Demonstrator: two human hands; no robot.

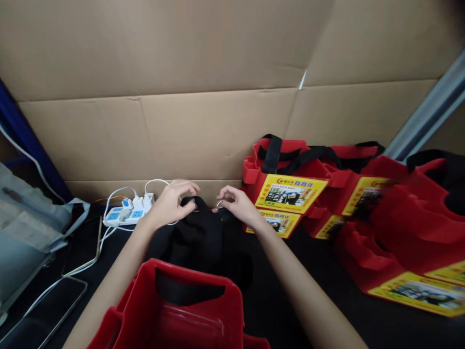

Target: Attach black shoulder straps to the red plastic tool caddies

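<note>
A red plastic tool box (199, 310) with a long slot in its upright wall stands at the bottom centre, nearest to me. Just beyond it, a wide black webbing strap (201, 237) bends into a loop. My left hand (174, 201) pinches this strap near its top, thumb and fingers closed. To the right of the loop, my right hand (238, 204) is closed in a pinch, with a small shiny metal ring (218, 204) at its fingertips. Whether the ring is joined to the strap is too small to tell.
Several red boxes (410, 208) with black straps and yellow labels stand stacked to the right. On the left are a white power strip (127, 215) with plugs and cables, two phones, and a grey-white plastic bag (29, 228). Cardboard (181, 135) walls the back.
</note>
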